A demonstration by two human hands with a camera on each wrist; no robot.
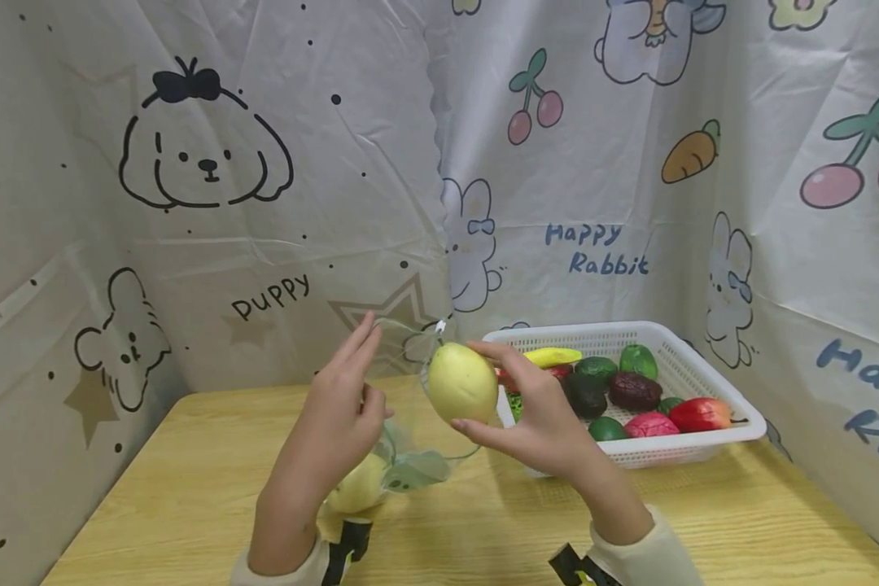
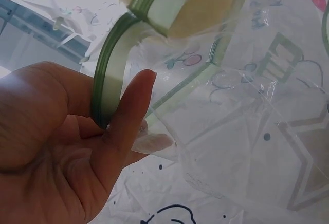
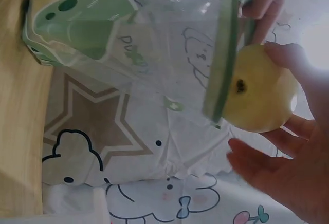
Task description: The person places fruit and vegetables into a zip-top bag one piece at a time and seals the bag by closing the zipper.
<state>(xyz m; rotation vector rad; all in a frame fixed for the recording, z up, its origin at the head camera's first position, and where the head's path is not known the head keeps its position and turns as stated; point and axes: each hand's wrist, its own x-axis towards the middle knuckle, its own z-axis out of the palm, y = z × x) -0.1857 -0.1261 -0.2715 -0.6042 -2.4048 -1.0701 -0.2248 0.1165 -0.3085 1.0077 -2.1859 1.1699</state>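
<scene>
My right hand [image 1: 538, 411] grips a pale yellow pear [image 1: 461, 384] between thumb and fingers, above the table. In the right wrist view the pear [image 3: 267, 98], its dark blossom end showing, is right at the green-edged mouth of a clear zip bag [image 3: 218, 64]. My left hand [image 1: 344, 399] pinches the bag at its rim; in the left wrist view the thumb lies along the green zip strip [image 2: 105, 70]. A green leaf-like print [image 1: 417, 470] marks the bag's lower part. Inside the bottom of the bag, a second yellow pear [image 1: 359, 486] sits by the table, partly behind my left forearm.
A white plastic basket [image 1: 732, 382] stands at the right on the wooden table [image 1: 212, 456]. It holds several play fruits and vegetables, among them a yellow banana-like piece [image 1: 554, 356] and a red one [image 1: 703, 414]. A printed cloth [image 1: 381, 163] hangs behind and at both sides.
</scene>
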